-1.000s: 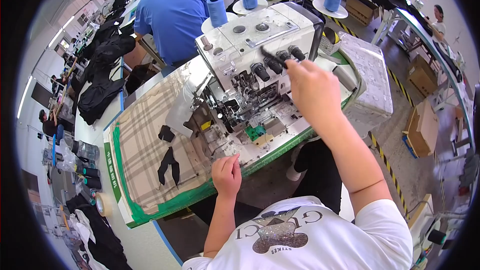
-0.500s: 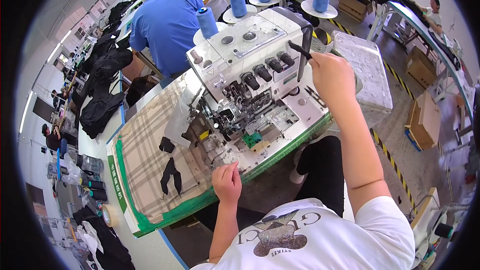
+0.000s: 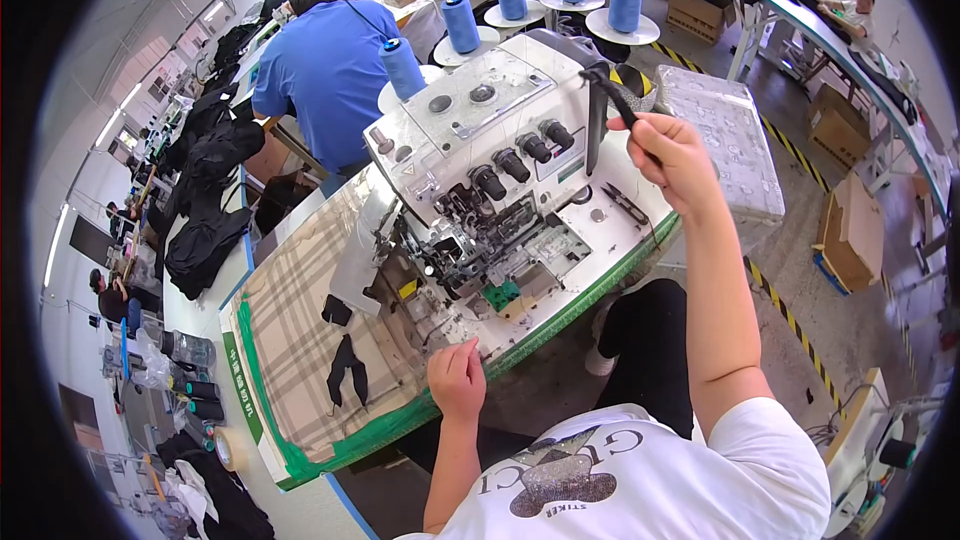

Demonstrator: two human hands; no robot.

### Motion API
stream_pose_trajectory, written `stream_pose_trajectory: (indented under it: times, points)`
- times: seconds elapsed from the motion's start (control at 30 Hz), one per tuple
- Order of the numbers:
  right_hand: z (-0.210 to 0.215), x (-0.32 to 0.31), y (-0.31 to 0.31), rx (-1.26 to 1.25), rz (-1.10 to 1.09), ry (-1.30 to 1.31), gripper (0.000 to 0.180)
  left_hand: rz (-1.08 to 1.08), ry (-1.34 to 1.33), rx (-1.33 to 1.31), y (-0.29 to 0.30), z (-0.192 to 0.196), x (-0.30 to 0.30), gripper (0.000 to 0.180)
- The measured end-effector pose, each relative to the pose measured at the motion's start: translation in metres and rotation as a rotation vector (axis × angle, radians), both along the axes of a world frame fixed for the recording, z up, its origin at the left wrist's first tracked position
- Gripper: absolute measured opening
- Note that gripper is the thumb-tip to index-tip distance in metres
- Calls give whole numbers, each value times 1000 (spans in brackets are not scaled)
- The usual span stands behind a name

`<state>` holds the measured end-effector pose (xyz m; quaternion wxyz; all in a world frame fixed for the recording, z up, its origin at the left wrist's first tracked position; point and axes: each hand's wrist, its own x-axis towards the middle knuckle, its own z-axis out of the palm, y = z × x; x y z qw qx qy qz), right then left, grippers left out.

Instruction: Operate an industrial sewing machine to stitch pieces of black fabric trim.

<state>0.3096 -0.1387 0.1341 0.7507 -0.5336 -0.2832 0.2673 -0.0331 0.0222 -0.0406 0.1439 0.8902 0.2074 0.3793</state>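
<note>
My right hand is closed around the lower end of a slim black brush-like tool. Its frayed-looking tip points up and left, near the right end of the white overlock sewing machine. The machine's front stands uncovered, showing its metal looper parts with dust and lint around them. My left hand rests at the table's front edge below the machine, fingers curled in and nothing visible in them. On the plaid table top, left of this hand, lie a folded black fabric strip and a small black piece.
Blue thread cones stand on white discs behind the machine. A person in a blue shirt sits beyond at the left. Tweezers lie on the machine bed's right. A wrapped white box-like stand and cardboard boxes are at the right.
My right hand has drawn slightly right and down, and the black tool now angles more upward. The view has shifted a little. My left hand stays by the table edge.
</note>
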Motion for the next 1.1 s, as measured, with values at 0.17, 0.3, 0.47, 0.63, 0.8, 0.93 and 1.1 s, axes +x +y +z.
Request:
stream_pose_trajectory:
  times: [0.17,0.3,0.47,0.63,0.8,0.93,1.1]
  points:
    - [-40,10,42,-357,-538,-600,20,-13,-4,-1,1,-3,-2,16]
    - [-63,57,35,-466,-764,-570,19,-4,8,24,-1,0,-1,16]
    - [-88,7,42,-433,-723,-681,15,15,4,17,0,-4,0,16]
    - [-124,-10,36,-705,-339,-1109,10,29,34,19,-1,-2,1,16]
    - [-77,-30,47,-489,-412,-1291,13,26,44,26,-2,0,4,16]
    - [-66,-43,54,-605,-329,-1378,9,20,40,-8,-3,1,4,13]
    - [-57,-60,50,-843,-373,-1295,11,28,44,15,-1,-2,2,16]
